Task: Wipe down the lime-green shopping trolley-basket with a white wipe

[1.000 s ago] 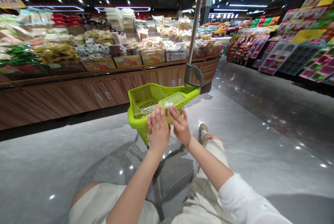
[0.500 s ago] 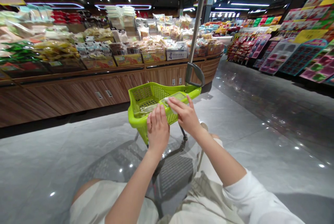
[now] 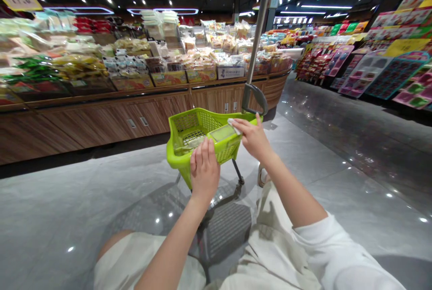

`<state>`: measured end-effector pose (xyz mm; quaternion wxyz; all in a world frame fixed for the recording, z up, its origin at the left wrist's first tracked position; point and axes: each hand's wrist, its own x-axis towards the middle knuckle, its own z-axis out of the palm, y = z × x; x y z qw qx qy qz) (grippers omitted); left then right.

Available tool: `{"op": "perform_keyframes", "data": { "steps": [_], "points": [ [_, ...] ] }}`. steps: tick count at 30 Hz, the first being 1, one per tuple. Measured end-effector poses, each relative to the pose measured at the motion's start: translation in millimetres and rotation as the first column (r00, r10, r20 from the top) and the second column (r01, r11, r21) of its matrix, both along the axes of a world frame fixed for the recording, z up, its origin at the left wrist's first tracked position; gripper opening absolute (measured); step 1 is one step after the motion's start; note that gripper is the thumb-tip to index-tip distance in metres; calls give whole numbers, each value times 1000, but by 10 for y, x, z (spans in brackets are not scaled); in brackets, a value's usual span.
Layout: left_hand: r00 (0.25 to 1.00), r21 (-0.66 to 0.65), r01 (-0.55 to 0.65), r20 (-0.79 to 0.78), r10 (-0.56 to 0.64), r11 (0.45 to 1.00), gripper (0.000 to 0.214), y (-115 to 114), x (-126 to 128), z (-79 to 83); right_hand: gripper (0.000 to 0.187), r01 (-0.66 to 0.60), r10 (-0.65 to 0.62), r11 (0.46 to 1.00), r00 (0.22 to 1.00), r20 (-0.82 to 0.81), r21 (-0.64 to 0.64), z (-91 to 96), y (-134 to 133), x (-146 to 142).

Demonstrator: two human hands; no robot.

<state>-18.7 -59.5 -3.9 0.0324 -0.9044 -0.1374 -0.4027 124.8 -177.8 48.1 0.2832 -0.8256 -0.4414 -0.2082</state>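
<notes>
My left hand (image 3: 205,168) rests on the near rim of a green shopping cart (image 3: 182,160), its fingers folded over the edge. A small white wipe or tissue (image 3: 231,121) shows under the fingertips of my right hand (image 3: 255,140), pressed on the rim nearer the handle. Between my hands, a clear rectangular panel (image 3: 222,134) is set into the rim. Something clear and crumpled, too indistinct to name, lies along the basket's inner near side.
Behind the cart runs a wood-panelled counter (image 3: 162,105) stacked with packaged food. A metal pole (image 3: 258,33) rises beside the cart's grey handle (image 3: 259,97). Display shelves (image 3: 388,74) stand on the right. Glossy grey tiles (image 3: 324,146) cover the floor.
My right hand has slid right along the rim with the white wipe, uncovering the clear panel. My left hand stays in place on the rim. The view has shifted slightly.
</notes>
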Motion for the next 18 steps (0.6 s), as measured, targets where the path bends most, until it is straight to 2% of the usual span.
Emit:
{"op": "perform_keyframes", "data": {
  "steps": [2,5,8,12,14,16,18],
  "points": [
    [1000,20,15,24,-15,1000,62,32,-35,-21,55,78,-78,997,997,-28,22,-22,-143,216],
    [996,71,46,71,-51,996,61,133,-102,-62,55,52,-51,998,999,-10,46,-93,-247,299],
    [991,102,61,115,-73,993,62,298,-213,-79,56,0,1,997,1000,-5,81,-154,-219,139],
    [979,31,80,185,-85,996,60,447,-382,15,54,-28,30,996,999,-29,82,-136,-112,-185],
    [967,-54,52,251,-37,997,53,411,-412,113,51,-34,36,998,999,-34,54,-101,-65,-338],
    [951,-65,42,307,-20,997,47,301,-378,221,50,-36,37,999,999,-26,32,-83,-36,-463],
    [977,-13,129,173,-125,992,56,164,-291,314,52,-54,54,998,998,12,26,-105,-47,-534]
  ]
}}
